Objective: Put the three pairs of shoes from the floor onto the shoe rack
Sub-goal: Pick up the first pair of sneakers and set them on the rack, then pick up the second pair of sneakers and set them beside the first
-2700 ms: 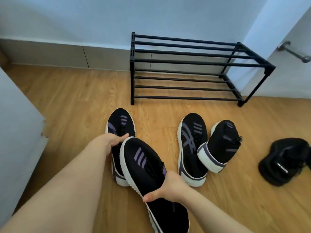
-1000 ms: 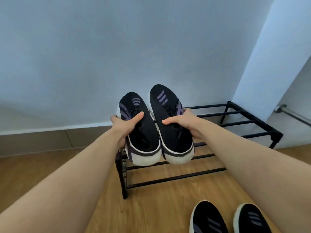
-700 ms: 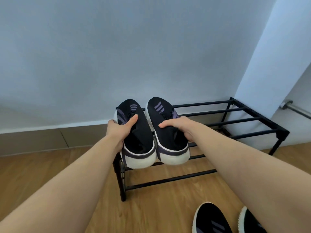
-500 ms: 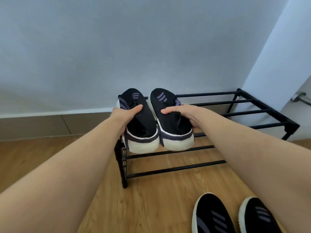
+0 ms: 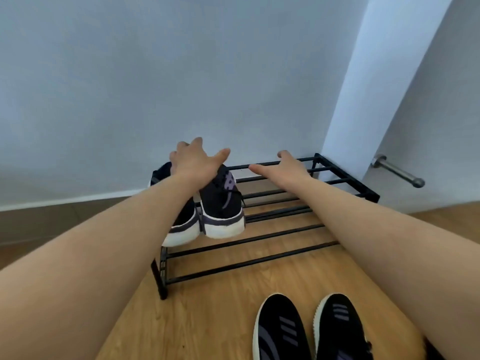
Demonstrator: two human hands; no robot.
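I've just let go of the first pair of black knit shoes with purple stripes and white soles (image 5: 220,203); half a second ago I gripped them, now they sit side by side at the left end of the black metal-bar shoe rack's (image 5: 337,181) top tier. My left hand (image 5: 193,158) and right hand (image 5: 283,168) hover spread, fingers holding nothing. One pair done; a second matching black pair (image 5: 309,331) waits on the wooden floor (image 5: 207,320).

I can read no words, brand names or numbers anywhere in my view. The only markings are purple stripes: three slanted bars on each toe of the pair of shoes on the floor (image 5: 309,331) at lower right, and blurred purple marks on the pair on the rack (image 5: 220,201) at centre.
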